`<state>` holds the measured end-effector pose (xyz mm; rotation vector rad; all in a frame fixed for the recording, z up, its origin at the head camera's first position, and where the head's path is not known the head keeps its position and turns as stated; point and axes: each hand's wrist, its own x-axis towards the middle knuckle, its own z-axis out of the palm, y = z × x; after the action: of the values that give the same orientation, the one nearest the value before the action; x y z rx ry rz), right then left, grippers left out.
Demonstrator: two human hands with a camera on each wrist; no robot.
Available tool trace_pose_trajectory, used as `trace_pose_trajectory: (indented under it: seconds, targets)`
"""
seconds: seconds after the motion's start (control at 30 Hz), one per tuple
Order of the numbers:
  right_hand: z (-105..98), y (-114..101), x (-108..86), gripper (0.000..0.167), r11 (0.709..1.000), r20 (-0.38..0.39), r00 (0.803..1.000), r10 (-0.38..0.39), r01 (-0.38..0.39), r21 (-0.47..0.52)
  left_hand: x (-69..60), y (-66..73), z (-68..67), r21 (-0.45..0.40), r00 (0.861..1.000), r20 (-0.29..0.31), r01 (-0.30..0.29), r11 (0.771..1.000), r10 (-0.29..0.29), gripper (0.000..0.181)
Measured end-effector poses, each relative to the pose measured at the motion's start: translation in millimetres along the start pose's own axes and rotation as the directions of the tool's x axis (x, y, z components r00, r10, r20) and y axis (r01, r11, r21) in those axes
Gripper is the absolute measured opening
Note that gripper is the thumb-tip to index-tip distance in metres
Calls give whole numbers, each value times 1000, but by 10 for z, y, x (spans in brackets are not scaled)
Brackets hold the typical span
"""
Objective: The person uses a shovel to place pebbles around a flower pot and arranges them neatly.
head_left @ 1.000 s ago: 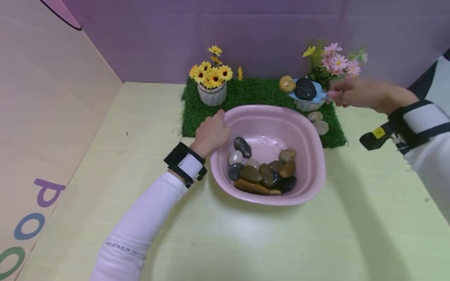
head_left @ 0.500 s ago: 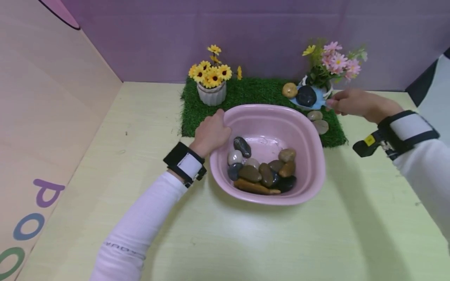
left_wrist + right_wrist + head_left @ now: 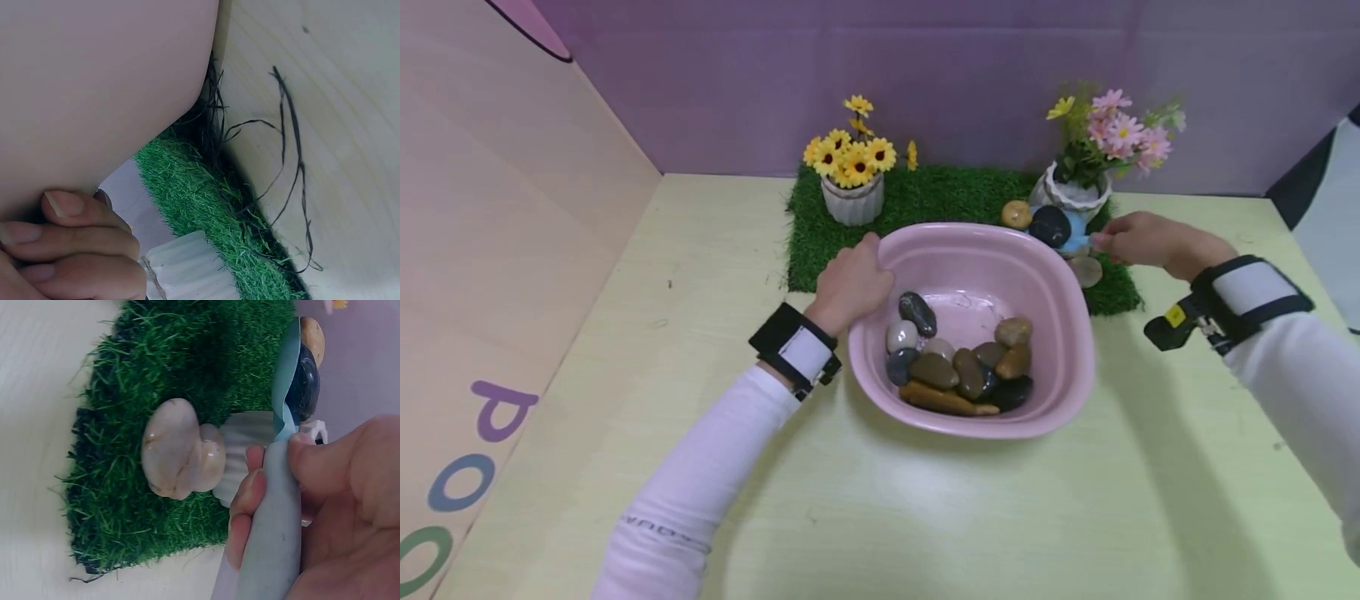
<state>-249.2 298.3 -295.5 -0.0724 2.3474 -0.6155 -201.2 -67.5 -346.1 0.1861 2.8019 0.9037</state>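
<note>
My left hand [image 3: 853,283] grips the left rim of a pink basin [image 3: 1071,342]; its curled fingers [image 3: 81,244] show against the basin wall in the left wrist view. Wet stones [image 3: 934,371] in brown, black, grey and white lie in the basin's near half. My right hand [image 3: 1157,242] holds a light blue shovel [image 3: 272,519] by its handle. On the shovel's blade sit a black stone [image 3: 1050,226] and a tan stone [image 3: 1017,214]. The blade is above the turf, beside the basin's far right rim. Two pale stones [image 3: 172,447] lie on the turf below.
Behind the basin lies an artificial turf mat [image 3: 925,196]. On it stand a white pot of yellow flowers [image 3: 852,200] at the left and a white pot of pink flowers [image 3: 1071,193] at the right. A purple wall [image 3: 970,100] rises behind.
My right hand has come down and slightly left with the loaded shovel, uncovering the pink-flower pot's rim and partly covering the turf stones. My left hand and the basin have stayed still.
</note>
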Motion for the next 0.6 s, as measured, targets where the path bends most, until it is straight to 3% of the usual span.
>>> trace_pose_trajectory:
  seconds: [0.6]
  targets:
    - [49,69,18,74,999,53,998,30,-28,-46,-11,-11,-8,11,1000,4,-2,1000,2,42]
